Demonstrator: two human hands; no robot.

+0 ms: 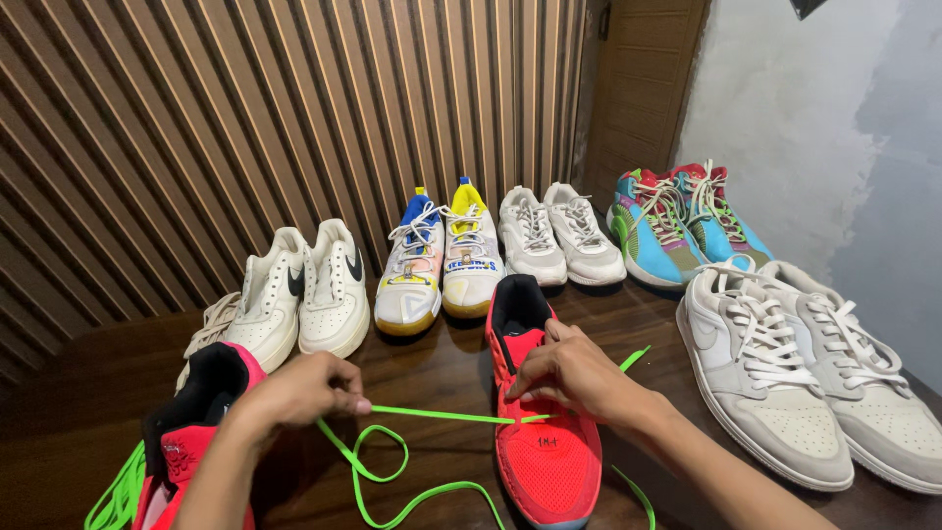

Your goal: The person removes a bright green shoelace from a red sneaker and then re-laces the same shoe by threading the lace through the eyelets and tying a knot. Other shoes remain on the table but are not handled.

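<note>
A red sneaker (543, 442) lies on the dark wooden floor (432, 373), toe toward me. My right hand (574, 378) rests on its tongue and eyelets, fingers pinching the neon green lace (442, 416) where it enters the shoe. My left hand (299, 388) grips the same lace further left and holds it taut between the two hands. Slack lace loops on the floor below. The second red sneaker (191, 422) with a black collar sits under my left forearm, green lace spilling beside it.
Pairs of shoes line the slatted wall: white sneakers (304, 290), a white, blue and yellow pair (442, 260), a white pair (559, 236), a turquoise multicoloured pair (677, 226). A grey-white pair (814, 373) stands at right, next to the red sneaker.
</note>
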